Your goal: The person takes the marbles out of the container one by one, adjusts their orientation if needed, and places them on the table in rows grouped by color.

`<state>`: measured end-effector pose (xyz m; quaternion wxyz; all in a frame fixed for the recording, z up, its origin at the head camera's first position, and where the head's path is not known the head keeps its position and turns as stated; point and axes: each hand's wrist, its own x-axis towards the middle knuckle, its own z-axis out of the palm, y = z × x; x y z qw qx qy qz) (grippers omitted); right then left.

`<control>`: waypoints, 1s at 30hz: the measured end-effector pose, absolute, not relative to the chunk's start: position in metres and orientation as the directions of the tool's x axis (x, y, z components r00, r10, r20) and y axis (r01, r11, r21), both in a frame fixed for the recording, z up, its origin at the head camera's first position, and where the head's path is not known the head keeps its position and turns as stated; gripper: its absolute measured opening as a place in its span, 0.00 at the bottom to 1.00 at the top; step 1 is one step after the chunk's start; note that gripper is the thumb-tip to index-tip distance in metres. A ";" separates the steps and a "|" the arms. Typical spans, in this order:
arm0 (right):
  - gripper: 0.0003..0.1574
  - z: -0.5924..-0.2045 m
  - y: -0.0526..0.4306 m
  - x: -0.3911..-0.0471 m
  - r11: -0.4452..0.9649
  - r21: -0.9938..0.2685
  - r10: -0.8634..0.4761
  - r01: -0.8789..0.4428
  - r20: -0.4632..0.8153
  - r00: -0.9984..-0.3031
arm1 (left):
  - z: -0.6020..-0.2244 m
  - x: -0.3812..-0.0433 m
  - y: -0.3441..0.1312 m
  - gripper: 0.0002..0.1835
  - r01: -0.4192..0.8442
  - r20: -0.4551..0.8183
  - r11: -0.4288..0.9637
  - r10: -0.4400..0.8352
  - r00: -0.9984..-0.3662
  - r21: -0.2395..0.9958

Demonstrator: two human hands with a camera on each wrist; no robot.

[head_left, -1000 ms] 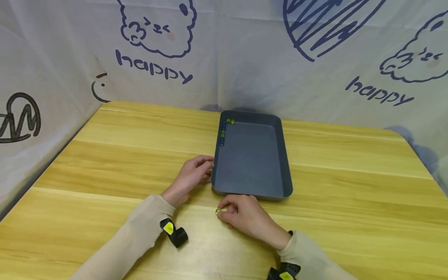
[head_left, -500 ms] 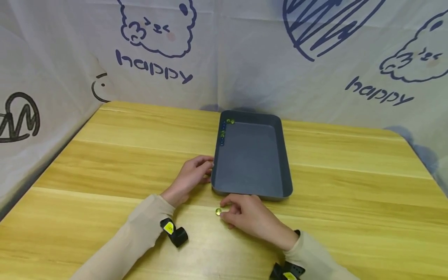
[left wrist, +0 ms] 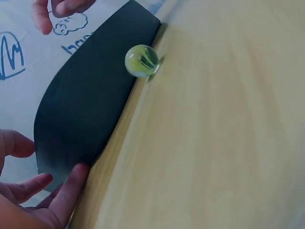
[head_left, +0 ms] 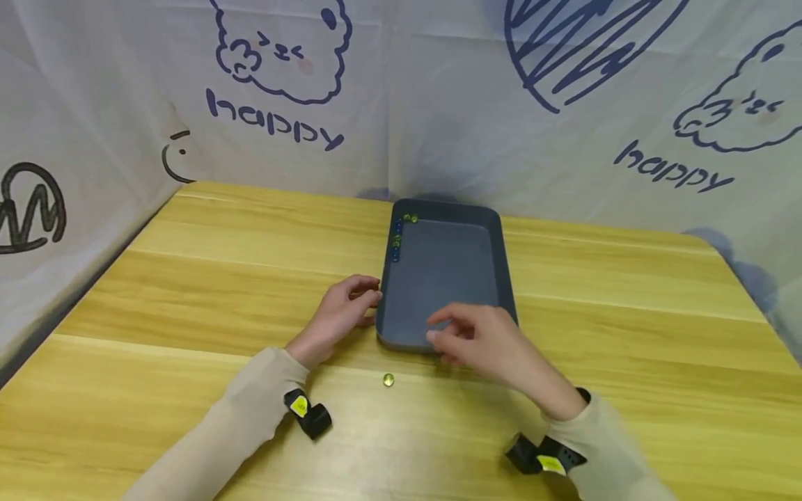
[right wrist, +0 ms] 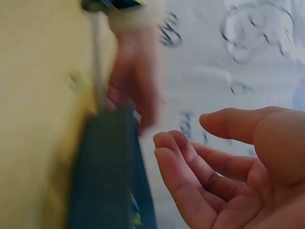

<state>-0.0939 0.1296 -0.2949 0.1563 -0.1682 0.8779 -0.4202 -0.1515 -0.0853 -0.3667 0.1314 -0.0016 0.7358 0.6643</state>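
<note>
A clear marble with a yellow-green swirl (head_left: 388, 380) lies on the table just in front of the dark grey tray (head_left: 447, 292); the left wrist view shows the marble (left wrist: 141, 61) up close. My left hand (head_left: 338, 313) rests against the tray's left side, fingertips touching its wall. Over the tray's near right corner hovers my right hand (head_left: 485, 341), with a gap between thumb and fingers and nothing held. Inside the tray, blue marbles (head_left: 396, 255) and yellow-green marbles (head_left: 411, 218) line the far left corner and left wall.
The wooden table (head_left: 626, 348) extends to both sides of the tray. Behind it hangs a white cloth (head_left: 438, 104) with drawings, close to the tray's far edge. Another cloth wall borders the left side.
My right hand has let go of the yellow-green marble and risen to the right, over the tray's near edge. The marble stays on the table. The left hand keeps its place.
</note>
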 end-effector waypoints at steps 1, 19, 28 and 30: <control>0.16 -0.291 0.133 -0.100 0.590 -0.796 -0.400 -0.136 -0.141 -0.905 | -0.367 -0.152 -0.087 0.19 -0.178 -0.195 0.110 0.172 -0.966 0.978; 0.20 -0.282 0.131 -0.232 0.584 -0.801 -0.342 -0.129 -0.098 -0.935 | -0.368 -0.156 -0.093 0.16 -0.153 -0.164 0.069 0.209 -0.964 0.986; 0.15 -0.325 0.103 -0.265 0.636 -0.764 -0.312 -0.111 -0.123 -0.942 | -0.367 -0.154 -0.090 0.16 -0.131 -0.157 0.137 0.202 -0.967 0.982; 0.14 -0.332 0.099 -0.268 0.633 -0.767 -0.306 -0.104 -0.124 -0.944 | -0.367 -0.154 -0.090 0.16 -0.144 -0.170 0.140 0.198 -0.966 0.980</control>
